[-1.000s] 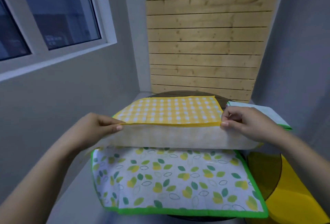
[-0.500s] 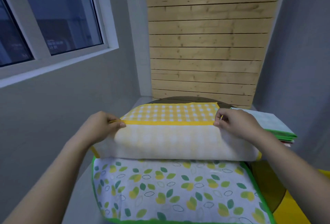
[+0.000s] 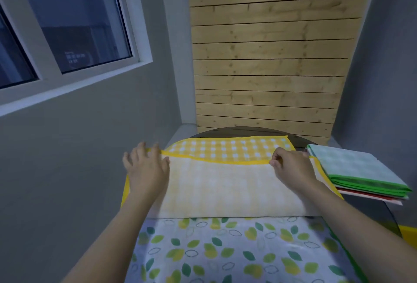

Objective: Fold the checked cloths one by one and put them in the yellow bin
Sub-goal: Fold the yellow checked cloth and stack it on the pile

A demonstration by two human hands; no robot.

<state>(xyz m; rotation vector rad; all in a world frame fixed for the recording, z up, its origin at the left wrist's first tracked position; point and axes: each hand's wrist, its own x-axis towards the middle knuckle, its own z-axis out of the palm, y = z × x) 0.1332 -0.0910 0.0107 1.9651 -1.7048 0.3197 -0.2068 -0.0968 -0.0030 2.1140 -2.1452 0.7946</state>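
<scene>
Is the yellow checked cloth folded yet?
Partly: the yellow checked cloth has its near half turned over, pale underside up, and a checked strip beyond remains uncovered.

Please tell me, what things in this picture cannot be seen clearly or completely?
- Yellow bin, head view: only a corner shows; the right frame edge cuts it.
- Leaf-print cloth: the bottom edge cuts off its near side.
- Yellow checked cloth: the left hand and right hand cover its corners.
- Cloth stack: lower layers hidden.
</scene>
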